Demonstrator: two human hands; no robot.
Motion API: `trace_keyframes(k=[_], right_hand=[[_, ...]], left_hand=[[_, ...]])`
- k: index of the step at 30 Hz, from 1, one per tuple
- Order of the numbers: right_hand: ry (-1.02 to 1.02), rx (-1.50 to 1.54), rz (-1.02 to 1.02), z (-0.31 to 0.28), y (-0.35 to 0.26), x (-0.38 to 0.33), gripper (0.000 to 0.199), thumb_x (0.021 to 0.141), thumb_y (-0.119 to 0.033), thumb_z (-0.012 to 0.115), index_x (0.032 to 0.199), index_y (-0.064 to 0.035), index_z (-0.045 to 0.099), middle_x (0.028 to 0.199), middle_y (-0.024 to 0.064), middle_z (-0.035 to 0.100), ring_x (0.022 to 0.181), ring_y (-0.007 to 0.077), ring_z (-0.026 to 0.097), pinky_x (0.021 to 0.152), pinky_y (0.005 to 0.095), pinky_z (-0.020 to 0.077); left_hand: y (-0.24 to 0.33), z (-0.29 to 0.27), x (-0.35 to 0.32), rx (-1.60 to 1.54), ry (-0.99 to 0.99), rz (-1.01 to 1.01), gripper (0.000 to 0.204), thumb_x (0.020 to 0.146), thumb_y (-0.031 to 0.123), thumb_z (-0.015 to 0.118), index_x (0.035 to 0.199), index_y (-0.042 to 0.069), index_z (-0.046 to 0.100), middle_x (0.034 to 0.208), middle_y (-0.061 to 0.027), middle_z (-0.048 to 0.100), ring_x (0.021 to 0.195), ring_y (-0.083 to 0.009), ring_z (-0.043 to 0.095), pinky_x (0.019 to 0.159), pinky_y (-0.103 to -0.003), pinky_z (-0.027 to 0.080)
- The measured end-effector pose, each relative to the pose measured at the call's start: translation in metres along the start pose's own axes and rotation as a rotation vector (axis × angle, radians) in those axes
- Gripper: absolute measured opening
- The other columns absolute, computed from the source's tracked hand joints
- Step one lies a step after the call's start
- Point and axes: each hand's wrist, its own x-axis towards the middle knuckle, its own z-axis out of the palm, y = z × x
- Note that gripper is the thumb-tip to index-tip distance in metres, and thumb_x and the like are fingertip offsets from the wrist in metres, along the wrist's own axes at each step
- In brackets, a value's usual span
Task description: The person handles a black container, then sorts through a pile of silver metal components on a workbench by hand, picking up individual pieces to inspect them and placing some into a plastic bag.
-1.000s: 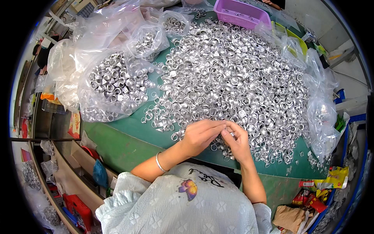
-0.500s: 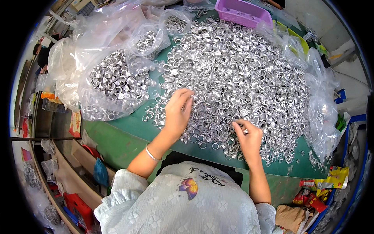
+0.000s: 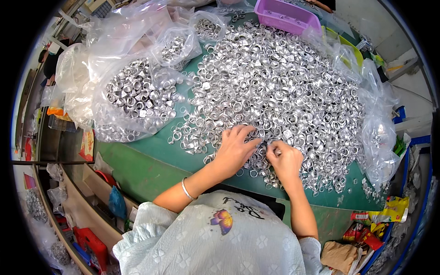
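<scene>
A broad heap of silver-coloured metal rings [image 3: 275, 87] covers much of the green tabletop [image 3: 160, 149]. At its near edge my left hand [image 3: 236, 149] reaches over the rings, fingers bent but apart and the thumb separate. No ring shows clearly in it. Just to its right, my right hand [image 3: 285, 160] is closed, with thumb and fingertips pinched together at the rings. A bit of silver metal shows at those fingers, apparently a ring; its shape is partly hidden. The fingertips of both hands are close together but apart.
Clear plastic bags [image 3: 133, 91] of rings lie at the left. A purple basket [image 3: 288, 18] stands at the back, beside a yellow-green container [image 3: 350, 48]. More clear plastic [image 3: 378, 133] edges the heap on the right. Coloured packets [image 3: 389, 211] lie at lower right.
My left hand has moved right and toward me, from the heap's left side to near my right hand, and its fingers have spread. The right hand has shifted slightly left.
</scene>
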Motion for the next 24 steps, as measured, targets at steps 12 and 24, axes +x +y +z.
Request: trace_keyframes(k=[12, 24], right_hand=[[-0.092, 0.919, 0.286, -0.021, -0.006, -0.021, 0.011, 0.087, -0.006, 0.060, 0.084, 0.0028, 0.066, 0.075, 0.0018, 0.062, 0.069, 0.0058, 0.054, 0.064, 0.0208, 0.0425], [0.099, 0.063, 0.049, -0.031, 0.019, -0.017, 0.010, 0.084, -0.013, 0.064, 0.083, -0.0033, 0.066, 0.069, 0.0111, 0.066, 0.053, 0.0235, 0.063, 0.049, 0.0323, 0.0450]], left_hand=[[0.030, 0.011, -0.008, -1.288, -0.267, -0.627, 0.036, 0.087, -0.001, 0.056, 0.123, -0.001, 0.052, 0.100, -0.0083, 0.059, 0.078, -0.0107, 0.060, 0.059, -0.024, 0.050], [0.009, -0.009, -0.021, -1.055, -0.419, -0.695, 0.030, 0.098, 0.021, 0.041, 0.110, -0.002, 0.057, 0.075, -0.0057, 0.057, 0.060, -0.0079, 0.053, 0.051, -0.020, 0.045]])
